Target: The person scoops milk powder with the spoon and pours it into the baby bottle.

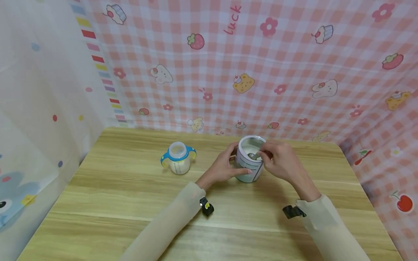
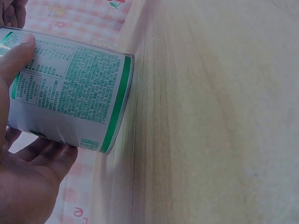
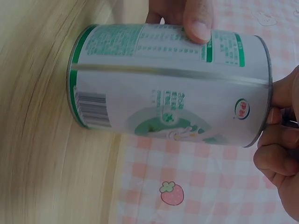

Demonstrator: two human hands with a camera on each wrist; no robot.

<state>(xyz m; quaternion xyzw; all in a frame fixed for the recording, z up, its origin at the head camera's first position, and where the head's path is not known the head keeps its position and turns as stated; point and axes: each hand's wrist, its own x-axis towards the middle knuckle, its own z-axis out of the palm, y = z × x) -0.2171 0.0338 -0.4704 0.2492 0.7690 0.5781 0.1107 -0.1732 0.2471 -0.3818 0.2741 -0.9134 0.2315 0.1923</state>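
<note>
A white and green milk powder tin (image 1: 244, 163) stands upright on the table, its top uncovered and pale powder (image 1: 249, 149) inside. My left hand (image 1: 223, 167) grips its side, thumb across the front and fingers around the back. At the rim, my right hand (image 1: 281, 159) pinches the handle of a small greyish scoop (image 1: 252, 156), whose bowl is down inside the tin. In the right wrist view the fingers of that hand are curled at the mouth of the tin (image 3: 187, 100), and the scoop is mostly hidden.
Left of the tin stands a baby bottle (image 1: 180, 165) with a blue two-handled collar, without a cap and with whitish contents. The wooden table (image 1: 130, 203) backs onto a pink checked cloth (image 1: 215, 65). A white dotted cloth (image 1: 49, 90) hangs on the left.
</note>
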